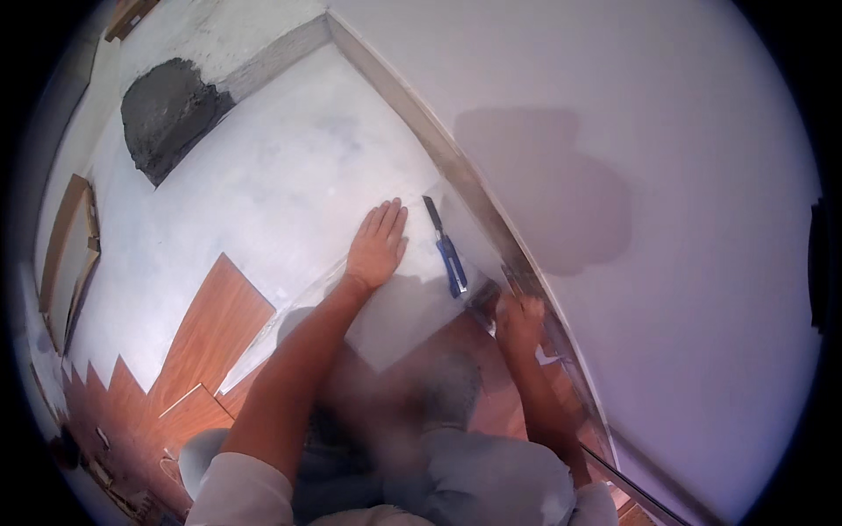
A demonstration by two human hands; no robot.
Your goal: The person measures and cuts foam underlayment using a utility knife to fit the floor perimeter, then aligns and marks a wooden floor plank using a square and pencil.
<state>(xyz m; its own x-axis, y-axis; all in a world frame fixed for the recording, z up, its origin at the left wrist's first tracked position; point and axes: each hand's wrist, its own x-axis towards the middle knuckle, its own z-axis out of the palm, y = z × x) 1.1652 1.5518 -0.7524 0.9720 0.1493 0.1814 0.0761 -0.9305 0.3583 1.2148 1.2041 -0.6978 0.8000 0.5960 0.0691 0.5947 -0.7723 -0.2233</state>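
My left hand point(377, 245) lies flat, fingers stretched out together, on a pale sheet or board point(386, 333) whose corner points toward my knees. To the right of that hand, apart from it, rests a blue snap-off utility knife point(451, 263) with its long dark blade out, pointing away from me. My right hand point(519, 323) is closed beside the wall's foot, with a thin dark piece showing above its fingers. What it grips is too blurred to name. Reddish-brown wood-look planks point(224, 311) lie under and beside my legs, their far ends stepped in a zigzag.
A white wall point(684, 175) rises on the right, with a bare strip point(421, 145) along its foot. At the far left a dark grey patch point(167, 118) marks the whitish floor point(289, 149). An opened cardboard box point(54, 254) lies at the left edge.
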